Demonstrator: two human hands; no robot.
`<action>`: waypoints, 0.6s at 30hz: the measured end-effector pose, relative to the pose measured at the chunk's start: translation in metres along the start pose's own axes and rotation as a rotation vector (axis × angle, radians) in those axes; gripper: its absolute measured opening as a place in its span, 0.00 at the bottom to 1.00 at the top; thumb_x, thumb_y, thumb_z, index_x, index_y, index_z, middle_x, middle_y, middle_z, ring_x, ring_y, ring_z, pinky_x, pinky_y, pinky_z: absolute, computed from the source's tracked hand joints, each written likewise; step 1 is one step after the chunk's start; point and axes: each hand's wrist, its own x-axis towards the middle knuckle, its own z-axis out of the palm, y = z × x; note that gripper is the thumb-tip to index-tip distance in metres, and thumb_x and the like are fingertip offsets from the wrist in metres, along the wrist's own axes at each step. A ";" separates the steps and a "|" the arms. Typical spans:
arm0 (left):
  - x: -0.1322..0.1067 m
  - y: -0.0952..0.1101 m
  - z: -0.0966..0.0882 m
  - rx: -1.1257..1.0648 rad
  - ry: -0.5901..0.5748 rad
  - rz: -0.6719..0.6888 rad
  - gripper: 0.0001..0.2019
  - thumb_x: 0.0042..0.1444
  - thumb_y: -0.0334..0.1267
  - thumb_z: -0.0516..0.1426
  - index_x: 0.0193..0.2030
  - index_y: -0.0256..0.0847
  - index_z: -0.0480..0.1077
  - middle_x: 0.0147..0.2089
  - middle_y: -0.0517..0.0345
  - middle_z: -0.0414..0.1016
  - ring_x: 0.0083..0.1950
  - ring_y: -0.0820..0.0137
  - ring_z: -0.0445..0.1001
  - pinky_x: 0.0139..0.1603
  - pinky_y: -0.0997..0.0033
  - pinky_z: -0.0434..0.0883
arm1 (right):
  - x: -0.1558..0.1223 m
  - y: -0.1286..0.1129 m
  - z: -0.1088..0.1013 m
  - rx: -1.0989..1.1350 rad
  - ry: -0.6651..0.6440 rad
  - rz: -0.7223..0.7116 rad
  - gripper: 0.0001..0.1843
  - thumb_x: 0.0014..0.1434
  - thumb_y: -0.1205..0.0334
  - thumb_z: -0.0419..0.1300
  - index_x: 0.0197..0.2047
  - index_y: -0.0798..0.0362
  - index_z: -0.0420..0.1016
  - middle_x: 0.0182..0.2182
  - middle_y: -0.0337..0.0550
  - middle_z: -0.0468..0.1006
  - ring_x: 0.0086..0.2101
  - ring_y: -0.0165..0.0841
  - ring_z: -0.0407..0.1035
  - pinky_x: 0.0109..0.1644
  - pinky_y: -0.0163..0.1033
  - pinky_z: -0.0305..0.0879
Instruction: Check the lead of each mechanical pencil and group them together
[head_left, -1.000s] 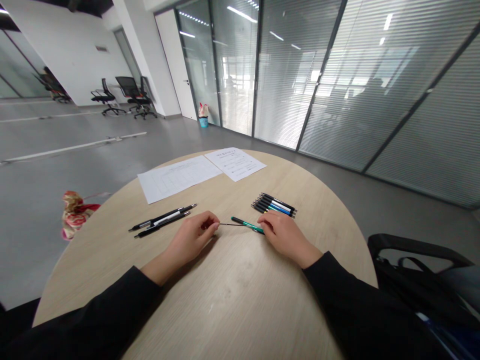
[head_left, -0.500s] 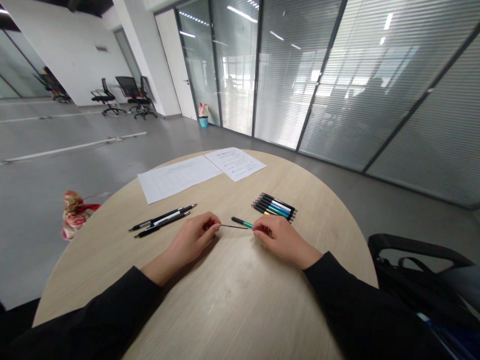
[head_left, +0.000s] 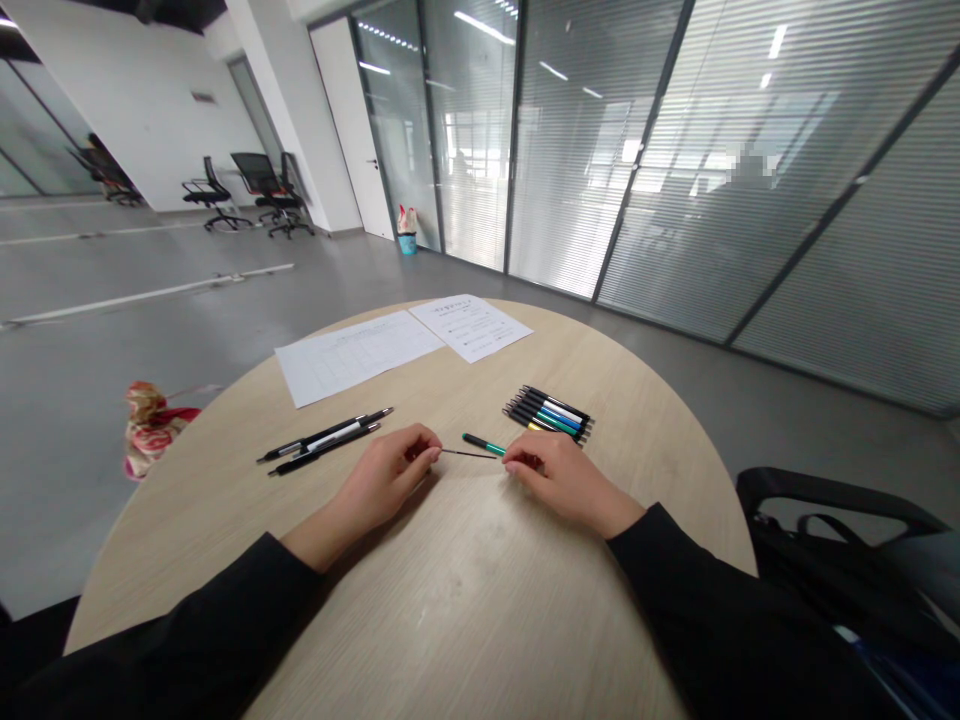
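Note:
My left hand (head_left: 386, 480) rests on the round wooden table (head_left: 450, 600) with its fingers curled, pinching one end of a thin dark refill (head_left: 469, 454). My right hand (head_left: 562, 478) is closed on a green pen (head_left: 484, 445) whose tip points left, just above the refill. Both hands lie near the table's middle, a short gap apart. Behind my right hand lies a row of several pens (head_left: 549, 411) in black, blue, green and yellow. Left of my left hand lie two or three black pens (head_left: 326, 438) side by side.
Two printed sheets (head_left: 358, 354) (head_left: 471, 325) lie at the table's far edge. A black chair with a bag (head_left: 840, 560) stands at the right. A red patterned bag (head_left: 150, 425) sits on the floor at the left. Glass partitions run behind.
My right hand has slid left along the green pen, covering more of its barrel. The left hand and the refill have stayed in place.

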 end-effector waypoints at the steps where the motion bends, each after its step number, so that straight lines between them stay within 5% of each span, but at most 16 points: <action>1: 0.000 0.000 0.000 0.002 -0.002 0.000 0.10 0.64 0.42 0.53 0.37 0.40 0.71 0.30 0.60 0.74 0.30 0.69 0.70 0.33 0.70 0.65 | 0.000 0.000 0.000 0.003 -0.001 -0.001 0.06 0.62 0.69 0.60 0.36 0.53 0.79 0.35 0.42 0.81 0.36 0.32 0.73 0.42 0.36 0.65; 18: -0.001 0.004 0.000 -0.051 0.016 0.015 0.11 0.65 0.42 0.53 0.36 0.40 0.71 0.30 0.60 0.74 0.30 0.70 0.69 0.33 0.71 0.66 | 0.001 0.004 0.002 -0.062 0.024 0.065 0.04 0.62 0.69 0.62 0.36 0.53 0.79 0.32 0.40 0.79 0.32 0.31 0.70 0.38 0.35 0.61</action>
